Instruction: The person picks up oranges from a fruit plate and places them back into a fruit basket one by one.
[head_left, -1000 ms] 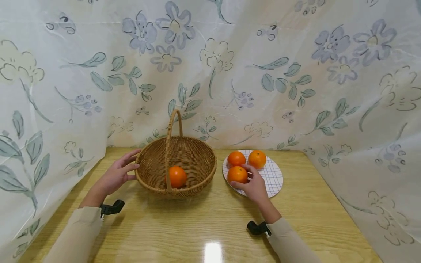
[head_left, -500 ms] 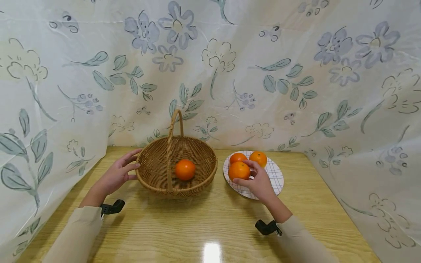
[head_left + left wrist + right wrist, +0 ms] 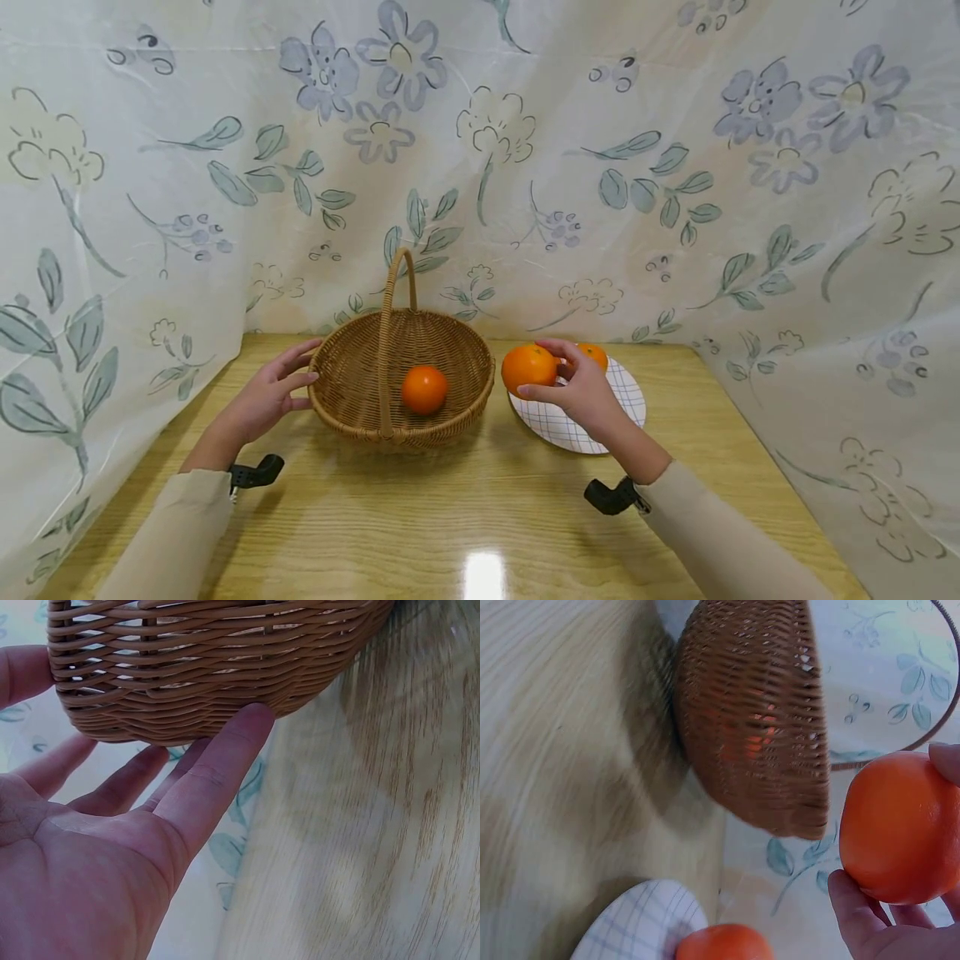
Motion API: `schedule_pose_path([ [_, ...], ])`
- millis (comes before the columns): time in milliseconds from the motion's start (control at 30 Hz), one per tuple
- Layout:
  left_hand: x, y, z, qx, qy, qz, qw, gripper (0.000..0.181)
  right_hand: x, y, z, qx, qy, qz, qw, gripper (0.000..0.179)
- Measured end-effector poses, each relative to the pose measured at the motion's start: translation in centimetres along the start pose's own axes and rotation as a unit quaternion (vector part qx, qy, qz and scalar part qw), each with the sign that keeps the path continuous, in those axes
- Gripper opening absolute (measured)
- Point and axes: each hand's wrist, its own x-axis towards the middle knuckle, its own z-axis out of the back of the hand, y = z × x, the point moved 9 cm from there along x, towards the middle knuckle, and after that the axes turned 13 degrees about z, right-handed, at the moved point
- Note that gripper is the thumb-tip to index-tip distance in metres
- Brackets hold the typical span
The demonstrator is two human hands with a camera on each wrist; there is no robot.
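In the head view, the work looks partway along: the basket orange point(image 3: 425, 390) lies in the woven basket point(image 3: 348, 375), right of the near foot of its handle point(image 3: 386, 367). The held orange point(image 3: 528, 372) is between the fingers and thumb of your right hand point(image 3: 588, 400), in front of the left part of the checked plate point(image 3: 570, 429) and outside the basket. The plate orange point(image 3: 595, 356) sits toward the plate's far side, so at least that one is left; whether another hides behind your grip, you cannot tell from here. The fingers of your left hand point(image 3: 264, 402) are spread against the left side of the basket, which stands on the bench point(image 3: 390, 517).

In the left wrist view, your left fingers reach loosely against the outside of the weave, curled round nothing; you seem to be steadying it.

In the right wrist view, your right fingers grip the held orange, raised off the bench and apart from the basket. Orange colour shows through the weave. Below, a partly cut-off orange point(image 3: 724, 943) shows at the plate; which one, you cannot tell.
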Motion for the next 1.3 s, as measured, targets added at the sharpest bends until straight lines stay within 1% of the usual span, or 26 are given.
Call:
schedule_pose_path([
  [167, 0.2, 0.3, 0.2, 0.0, -0.002, 0.002, 1.0, 0.066, 1.1, 1.2, -1.0, 0.034, 0.009, 0.004, 0.9994, 0.08],
  [300, 0.3, 0.4, 0.2, -0.001, 0.0, 0.004, 1.0, 0.066, 1.8, 1.9, -2.0, 0.057, 0.019, -0.002, 0.9982, 0.08],
  [500, 0.3, 0.2, 0.0, 0.0, 0.008, -0.005, 1.0, 0.065, 3.2, 2.6, -2.9, 0.052, 0.018, -0.008, 0.9985, 0.076],
  [733, 0.0, 0.1, 0.1, -0.003, 0.005, -0.002, 1.0, 0.066, 5.2, 3.3, -4.5, 0.064, 0.016, 0.02, 0.9976, 0.073],
  [867, -0.1, 0.1, 0.2, -0.001, 0.005, -0.002, 1.0, 0.066, 6.1, 3.5, -5.7, 0.074, 0.021, 0.024, 0.9967, 0.073],
  [1000, 0.0, 0.1, 0.2, 0.001, 0.004, -0.001, 1.0, 0.066, 7.0, 3.5, -6.8, 0.087, 0.026, 0.022, 0.9957, 0.072],
  [1067, 0.0, 0.2, 0.2, 0.001, 0.003, 0.001, 1.0, 0.067, 7.6, 3.5, -7.3, 0.083, 0.026, 0.02, 0.996, 0.07],
  [1300, 0.0, 0.2, 0.1, 0.001, 0.006, -0.001, 1.0, 0.067, 9.2, 3.6, -8.9, 0.071, 0.033, 0.003, 0.9969, 0.074],
])
